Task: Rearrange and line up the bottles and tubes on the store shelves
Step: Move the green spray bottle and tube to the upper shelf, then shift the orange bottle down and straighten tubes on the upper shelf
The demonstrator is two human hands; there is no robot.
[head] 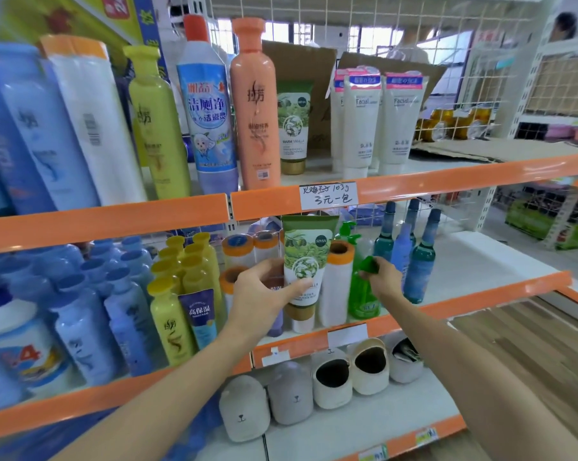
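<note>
A green tube (306, 271) is gripped upright by the left hand (264, 294) at the middle shelf (480, 294); a green bottle (364, 294) top is pinched by the right hand (385, 277).

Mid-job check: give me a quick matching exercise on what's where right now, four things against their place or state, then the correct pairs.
Things:
1. olive tube
2. green pump bottle
3. peach bottle
4. grey bear-face covers

Places or states:
A. bottom shelf
B. upright on the top shelf
C. held in the left hand
D. pump gripped by the right hand

Pairs: 1-C, 2-D, 3-B, 4-A
</note>
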